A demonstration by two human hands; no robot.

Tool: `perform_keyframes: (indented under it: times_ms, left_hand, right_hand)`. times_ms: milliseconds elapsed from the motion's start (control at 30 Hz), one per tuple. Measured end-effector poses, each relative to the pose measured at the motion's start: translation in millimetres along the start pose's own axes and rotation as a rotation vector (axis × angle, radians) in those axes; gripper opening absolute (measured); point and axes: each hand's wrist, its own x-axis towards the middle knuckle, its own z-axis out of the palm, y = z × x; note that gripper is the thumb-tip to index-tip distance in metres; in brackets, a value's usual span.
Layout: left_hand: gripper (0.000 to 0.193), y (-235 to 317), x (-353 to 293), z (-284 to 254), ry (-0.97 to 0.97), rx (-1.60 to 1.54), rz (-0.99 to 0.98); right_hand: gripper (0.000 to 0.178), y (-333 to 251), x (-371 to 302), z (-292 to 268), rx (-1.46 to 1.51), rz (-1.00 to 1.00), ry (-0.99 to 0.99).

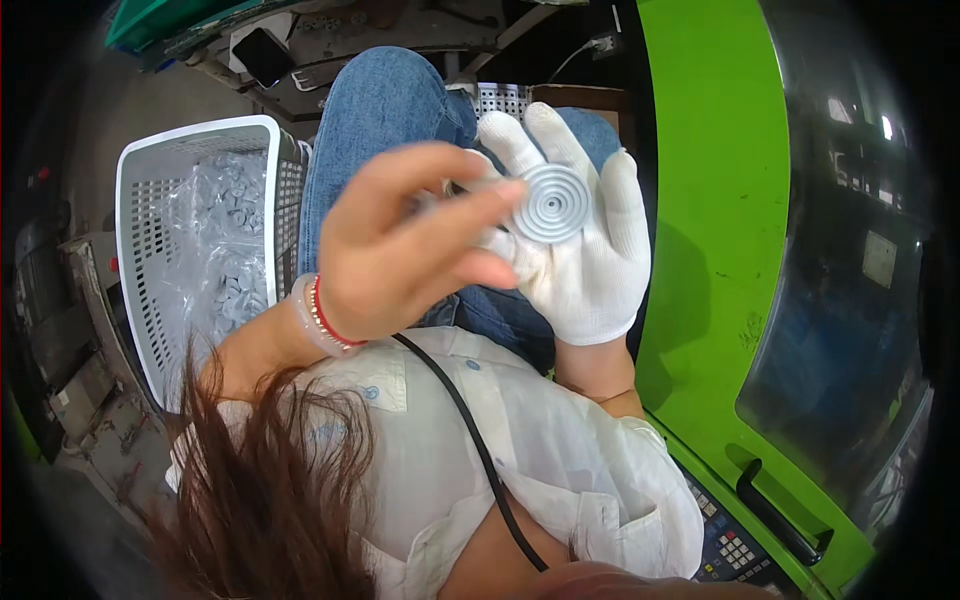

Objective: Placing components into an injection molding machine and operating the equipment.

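Observation:
A round grey disc [553, 203] with raised concentric rings and a small centre hole rests on the palm side of my right hand [590, 265]. That hand wears a white knit glove, its palm up and several fingers spread. Bare and smeared by motion, my left hand [390, 240] reaches across from the left. Its fingertips overlap the disc's left edge, but whether they touch it is unclear. Thumb and forefinger stand apart with nothing visible between them. Part of the glove is hidden behind the left hand.
On the left, a white perforated basket [275, 135] holds clear plastic bags [240, 200] of small grey parts. A green machine [715, 180] with a black handle [780, 515] and a keypad [735, 550] stands close on the right. A phone [263, 57] lies at the far left.

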Motion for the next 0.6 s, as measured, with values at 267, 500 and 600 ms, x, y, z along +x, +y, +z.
perform_keyframes:
  times_ms: [267, 500, 600]
  left_hand:
    - [0.069, -28.9, -0.3, -10.2, 0.264, -1.967, -1.071]
    - [0.063, -22.3, -0.4, -5.4, 0.157, -2.0, -0.999]
    - [0.057, -23.6, -1.3, -7.2, 0.162, -1.959, -1.041]
  right_hand:
    - [0.063, 2.1, 4.5, 2.9, -0.049, -0.073, 0.055]
    - [0.067, -4.0, -1.4, -3.1, -0.009, -0.106, 0.056]
    - [0.067, -4.6, 0.1, -6.9, 0.001, -0.076, 0.021]
